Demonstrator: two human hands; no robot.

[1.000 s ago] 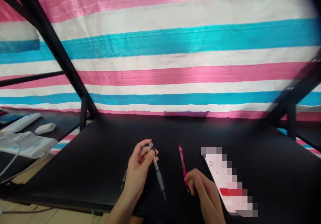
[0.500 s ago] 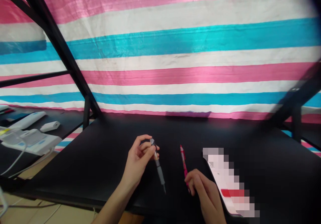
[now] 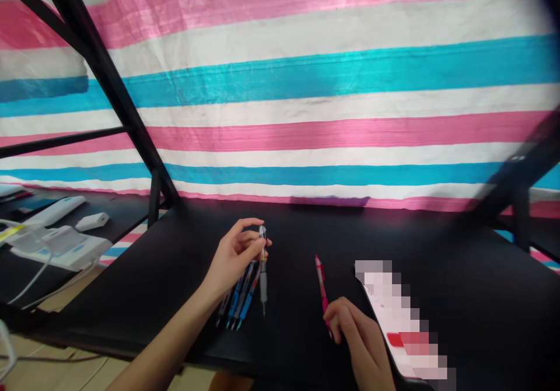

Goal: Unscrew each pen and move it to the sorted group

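Observation:
My left hand (image 3: pixel 234 254) is closed on the upper part of a clear pen with a grey grip (image 3: pixel 263 286), tip pointing down towards me. Just left of that pen lies a row of several pens (image 3: pixel 243 299) with blue and grey grips, their upper ends hidden behind the hand. A pink pen (image 3: pixel 321 283) is pinched near its lower end by my right hand (image 3: pixel 356 335), which rests low on the black table (image 3: pixel 297 356). Most of the right fingertips are hidden from view.
A phone (image 3: pixel 396 339), its screen partly blurred out, lies right of my right hand. On another table at left are a white power strip (image 3: pixel 83 251), a white adapter (image 3: pixel 93 222) and cables. Black metal frame bars (image 3: pixel 109 93) and a striped sheet (image 3: pixel 328 134) stand behind.
My left hand has moved left and slightly away with the grey-grip pen, which now points more straight down. The row of pens has come into view beside it. My right hand stays nearly still.

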